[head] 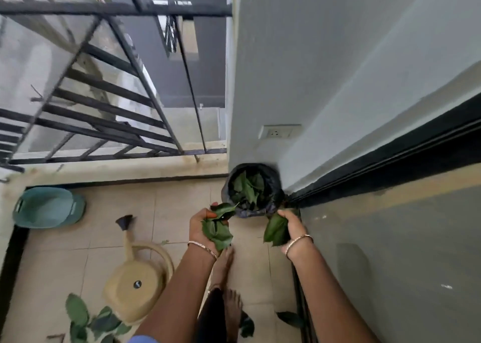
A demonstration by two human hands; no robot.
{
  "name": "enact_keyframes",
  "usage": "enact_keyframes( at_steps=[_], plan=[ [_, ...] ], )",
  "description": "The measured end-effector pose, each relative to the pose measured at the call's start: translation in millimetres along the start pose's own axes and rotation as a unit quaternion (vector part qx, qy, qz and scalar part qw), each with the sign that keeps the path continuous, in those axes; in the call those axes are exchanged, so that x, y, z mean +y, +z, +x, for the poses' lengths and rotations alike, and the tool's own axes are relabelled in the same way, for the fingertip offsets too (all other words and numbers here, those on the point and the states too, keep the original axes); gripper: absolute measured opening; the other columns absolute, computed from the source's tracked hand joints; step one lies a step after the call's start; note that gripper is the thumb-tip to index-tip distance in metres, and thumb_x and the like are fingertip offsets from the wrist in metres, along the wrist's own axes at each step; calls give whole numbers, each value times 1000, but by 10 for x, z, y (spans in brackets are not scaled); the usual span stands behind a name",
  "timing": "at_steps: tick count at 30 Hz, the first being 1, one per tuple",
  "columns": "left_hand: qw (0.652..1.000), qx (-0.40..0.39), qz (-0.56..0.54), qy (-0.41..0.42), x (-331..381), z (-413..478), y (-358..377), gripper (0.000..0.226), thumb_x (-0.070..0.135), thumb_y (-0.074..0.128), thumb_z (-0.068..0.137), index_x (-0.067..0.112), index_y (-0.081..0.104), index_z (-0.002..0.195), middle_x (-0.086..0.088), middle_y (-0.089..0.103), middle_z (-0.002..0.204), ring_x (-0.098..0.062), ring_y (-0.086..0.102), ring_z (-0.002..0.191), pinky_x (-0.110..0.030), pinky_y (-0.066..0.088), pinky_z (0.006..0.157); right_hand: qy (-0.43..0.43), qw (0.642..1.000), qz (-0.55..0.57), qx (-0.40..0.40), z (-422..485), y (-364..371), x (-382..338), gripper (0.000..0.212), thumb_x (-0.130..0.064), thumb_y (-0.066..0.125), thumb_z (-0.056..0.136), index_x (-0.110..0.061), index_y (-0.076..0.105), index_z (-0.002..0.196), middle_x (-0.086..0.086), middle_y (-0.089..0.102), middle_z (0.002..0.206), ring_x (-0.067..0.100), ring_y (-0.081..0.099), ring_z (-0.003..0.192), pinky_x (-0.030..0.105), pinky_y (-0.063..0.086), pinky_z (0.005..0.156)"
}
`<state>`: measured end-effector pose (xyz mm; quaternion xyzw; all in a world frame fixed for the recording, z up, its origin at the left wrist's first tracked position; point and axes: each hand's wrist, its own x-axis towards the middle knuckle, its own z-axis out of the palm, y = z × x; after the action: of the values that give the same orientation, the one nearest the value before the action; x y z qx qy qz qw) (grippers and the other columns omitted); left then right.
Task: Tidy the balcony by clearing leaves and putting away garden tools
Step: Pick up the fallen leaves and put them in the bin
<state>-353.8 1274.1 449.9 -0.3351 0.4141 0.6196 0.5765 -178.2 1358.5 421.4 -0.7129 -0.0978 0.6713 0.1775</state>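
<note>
My left hand (201, 225) grips a bunch of green leaves (217, 232) just in front of a small bin lined with a black bag (272, 184), which stands in the corner by the wall. Green leaves (247, 186) lie inside the bin. My right hand (292, 226) holds another large green leaf (276, 229) near the bin's right side. More leaves (89, 319) lie on the tiled floor at the lower left, and a dark leaf (290, 318) lies by the door track.
A beige watering can (138, 282) lies on the tiles to my left. A teal basin (48, 207) sits by the low ledge under the black railing (109, 108). My bare feet (229, 290) stand between the can and the sliding door (390, 238).
</note>
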Motion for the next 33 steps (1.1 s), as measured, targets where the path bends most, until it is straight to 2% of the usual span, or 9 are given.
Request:
enact_keyframes(
  at_steps=[2,5,11,15,19,22,25,29,33],
  plan=[
    [1000,20,11,1,-42,420,-18,21,3,39,62,11,56,70,-7,57,81,-29,55,89,-15,48,46,10,1000,-11,10,471,56,5,56,-34,83,47,-8,66,94,16,66,95,28,62,74,32,51,62],
    [998,48,39,-1,-79,960,0,20,3,41,62,12,55,73,-3,58,73,-26,53,82,-15,47,46,4,999,3,39,1102,229,-22,56,-25,84,63,-4,61,110,17,67,107,29,66,82,37,56,66],
    [993,65,101,-11,-156,1839,192,33,0,30,80,9,56,62,-4,60,56,-22,60,52,-19,49,42,-1,999,-29,27,2155,679,-77,72,-24,86,66,-3,52,126,15,64,117,30,67,97,45,58,80],
    [985,82,154,-11,-204,2423,291,26,4,33,79,13,57,72,-10,63,71,-28,61,59,-31,56,52,21,999,-36,12,2498,790,-48,39,-27,76,81,-9,58,109,13,60,113,29,59,109,39,52,82],
    [973,117,198,6,-306,2963,380,33,6,55,64,10,66,95,-15,71,94,-32,67,77,-37,58,57,39,998,2,54,2667,576,86,15,-13,61,92,-6,58,105,7,54,85,23,56,84,37,50,77],
    [964,141,221,42,-388,3230,503,22,5,64,75,6,69,97,-14,72,80,-29,68,66,-37,57,51,63,994,29,83,2654,342,305,15,-11,57,93,-5,59,107,7,56,84,18,55,68,32,48,68],
    [961,93,252,60,-426,3454,527,38,15,71,82,10,66,119,-14,73,105,-31,71,92,-51,58,78,89,990,51,101,2574,137,548,10,-12,57,94,-7,60,101,7,59,83,19,57,68,31,47,64],
    [919,69,375,100,-443,3485,454,48,27,67,91,23,52,136,4,66,108,-7,62,88,-32,51,85,116,984,76,115,2430,0,780,5,-11,57,93,-9,61,92,8,60,84,20,59,69,30,47,62],
    [877,91,439,171,-420,3409,247,40,17,58,97,15,53,136,-5,60,130,-16,58,105,-32,47,98,118,983,84,117,2309,39,865,5,-10,57,94,-8,61,94,9,61,84,21,58,69,31,48,63]
  ],
)
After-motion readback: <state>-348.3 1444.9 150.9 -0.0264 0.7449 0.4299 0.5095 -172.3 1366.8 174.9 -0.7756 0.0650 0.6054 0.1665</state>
